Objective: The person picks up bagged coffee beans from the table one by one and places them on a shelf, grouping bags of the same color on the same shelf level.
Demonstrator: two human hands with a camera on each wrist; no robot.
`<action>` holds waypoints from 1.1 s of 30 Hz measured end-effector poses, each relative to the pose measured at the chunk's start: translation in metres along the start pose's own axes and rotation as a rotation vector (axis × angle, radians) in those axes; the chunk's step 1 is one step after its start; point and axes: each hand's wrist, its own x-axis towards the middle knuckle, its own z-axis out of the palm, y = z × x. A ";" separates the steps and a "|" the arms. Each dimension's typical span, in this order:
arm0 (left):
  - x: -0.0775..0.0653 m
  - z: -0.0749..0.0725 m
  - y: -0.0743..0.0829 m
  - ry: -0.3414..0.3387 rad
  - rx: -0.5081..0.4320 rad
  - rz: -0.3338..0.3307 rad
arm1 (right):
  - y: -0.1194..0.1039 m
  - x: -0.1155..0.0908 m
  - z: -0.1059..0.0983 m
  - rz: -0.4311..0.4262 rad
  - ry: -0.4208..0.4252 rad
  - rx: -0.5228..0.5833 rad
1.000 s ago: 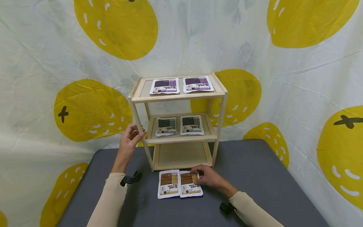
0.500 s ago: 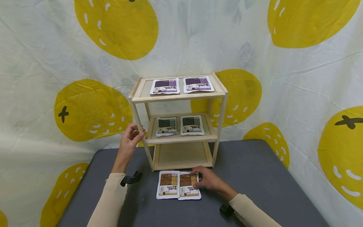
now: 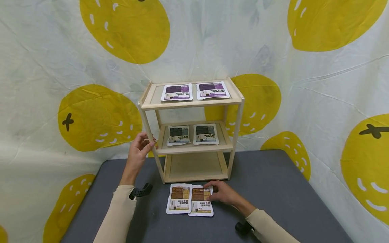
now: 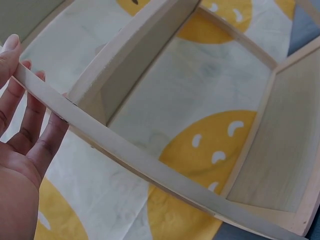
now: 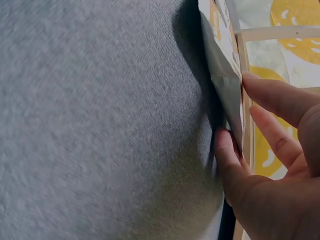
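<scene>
My left hand (image 3: 140, 148) holds the left front post of a small wooden three-tier shelf (image 3: 194, 149). In the left wrist view the thumb and fingers lie on either side of that post (image 4: 130, 145). On the dark table before the shelf are two flat white pouches with brown and yellow labels, the left pouch (image 3: 179, 199) and the right pouch (image 3: 200, 204), their adjoining edges meeting. My right hand (image 3: 224, 192) pinches the right pouch by its right edge. The right wrist view shows this pouch (image 5: 226, 82) edge-on, the thumb at its lower side.
Two purple-labelled pouches (image 3: 212, 90) lie on the top tier and two dark green-labelled pouches (image 3: 206, 134) on the middle tier. The bottom tier (image 3: 194, 167) is a bare panel. A cloth backdrop (image 3: 188, 40) with yellow fruit prints hangs close behind.
The right hand has drawn the right pouch slightly left and toward me. The left pouch has shifted a little the same way. The left hand stays on the post.
</scene>
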 end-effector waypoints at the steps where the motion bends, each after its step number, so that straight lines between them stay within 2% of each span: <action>1: 0.000 0.000 0.000 0.000 0.000 0.001 | 0.000 -0.001 0.000 0.005 -0.004 0.021; 4: -0.001 0.000 -0.001 -0.002 0.007 0.007 | -0.002 -0.002 0.002 0.009 -0.007 0.063; 11: -0.001 0.001 -0.001 -0.006 0.014 0.006 | -0.005 -0.001 0.004 0.051 0.017 0.061; 18: -0.001 0.000 0.000 0.006 0.018 -0.001 | -0.004 -0.003 0.006 -0.002 -0.017 0.112; 33: -0.002 0.001 0.001 0.011 0.026 -0.011 | -0.006 -0.005 0.015 0.001 0.000 0.105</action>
